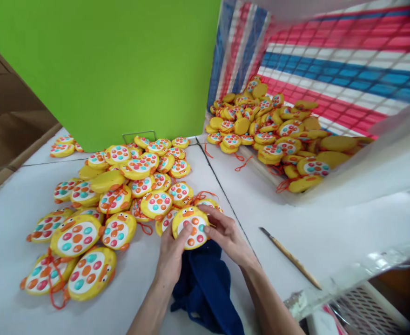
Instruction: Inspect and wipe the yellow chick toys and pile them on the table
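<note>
Between both my hands is a yellow duck-shaped toy [191,226] with a white belly full of red, orange and blue round buttons. My left hand [172,249] grips its left side, the thumb resting on the belly. My right hand [225,232] holds the right side, with its thumb at the buttons. The duck's eyes and orange beak face up, at the far side from me. Just below the toy, a dark blue cloth [206,288] lies on the table. A loose pile of similar duck toys [156,204] with orange cords spreads beyond and to the left.
A bin lined with striped sheeting [330,88] at right holds many more duck toys [278,128]. A wooden-handled tool [292,260] lies on the white table [250,195]. The green board [121,70] stands at the back. Cardboard boxes [9,111] are at far left.
</note>
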The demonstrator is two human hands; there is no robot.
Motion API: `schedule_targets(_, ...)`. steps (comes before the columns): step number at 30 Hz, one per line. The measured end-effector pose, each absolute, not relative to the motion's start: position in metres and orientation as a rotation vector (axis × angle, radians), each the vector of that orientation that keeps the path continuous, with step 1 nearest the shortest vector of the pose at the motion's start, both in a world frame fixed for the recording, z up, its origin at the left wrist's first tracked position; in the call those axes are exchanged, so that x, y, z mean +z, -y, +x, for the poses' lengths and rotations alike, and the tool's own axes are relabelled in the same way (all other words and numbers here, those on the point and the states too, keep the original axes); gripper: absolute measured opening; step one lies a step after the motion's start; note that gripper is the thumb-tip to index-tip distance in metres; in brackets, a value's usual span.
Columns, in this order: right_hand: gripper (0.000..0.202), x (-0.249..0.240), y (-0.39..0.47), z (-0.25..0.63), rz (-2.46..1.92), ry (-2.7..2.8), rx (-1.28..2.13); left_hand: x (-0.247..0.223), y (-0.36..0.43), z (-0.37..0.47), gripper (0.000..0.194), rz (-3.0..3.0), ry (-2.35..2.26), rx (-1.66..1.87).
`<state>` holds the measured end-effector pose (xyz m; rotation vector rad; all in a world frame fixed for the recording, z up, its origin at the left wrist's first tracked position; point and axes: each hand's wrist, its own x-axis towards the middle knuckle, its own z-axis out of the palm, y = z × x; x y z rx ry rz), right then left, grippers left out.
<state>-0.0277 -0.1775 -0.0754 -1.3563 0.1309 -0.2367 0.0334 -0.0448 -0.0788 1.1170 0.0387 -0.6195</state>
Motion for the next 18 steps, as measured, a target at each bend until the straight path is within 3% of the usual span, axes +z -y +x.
schedule_targets(8, 0.04, -0.085, 0.167, -0.025, -1.433, -0.263, -0.307, -0.092, 0.044, 0.031, 0.051, 1.273, 0.099, -0.621)
schedule_targets(14, 0.043, -0.09, 0.167, -0.022, -1.363, -0.346, -0.379, -0.084, 0.043, 0.03, 0.071, 1.414, 0.249, -0.656)
schedule_targets(18, 0.043, -0.091, 0.169, -0.022, -1.294, -0.362, -0.337, -0.081, 0.043, 0.032, 0.07, 1.421, 0.237, -0.595)
